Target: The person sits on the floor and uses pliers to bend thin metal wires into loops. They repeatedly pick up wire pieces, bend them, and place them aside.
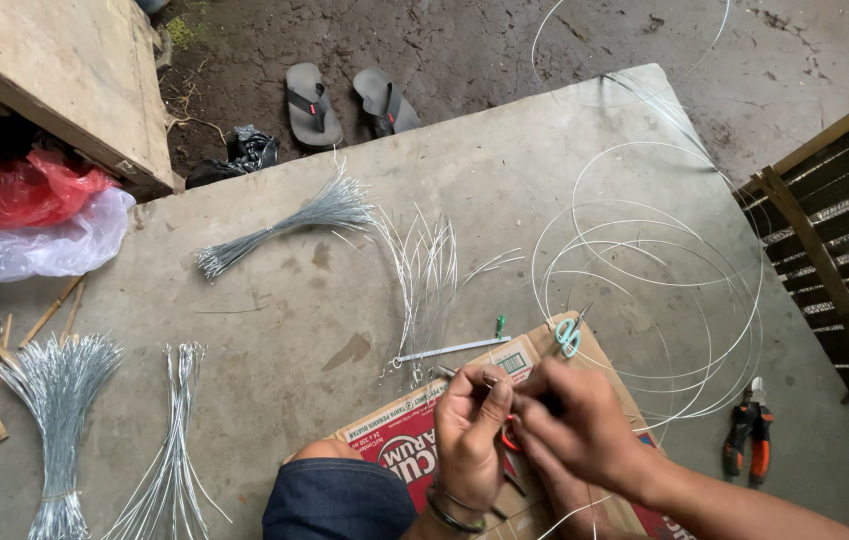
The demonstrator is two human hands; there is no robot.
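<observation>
Two hands meet low in the frame's centre over a flattened carton (545,350): left hand (472,432) and right hand (585,425), fingers pinched together on a thin wire too fine to trace. Scissors (569,335) lie just above, pliers (748,440) at lower right. Wire loops (645,280) crowd the right; wire bundles (285,228) leave open room mid-slab.
</observation>
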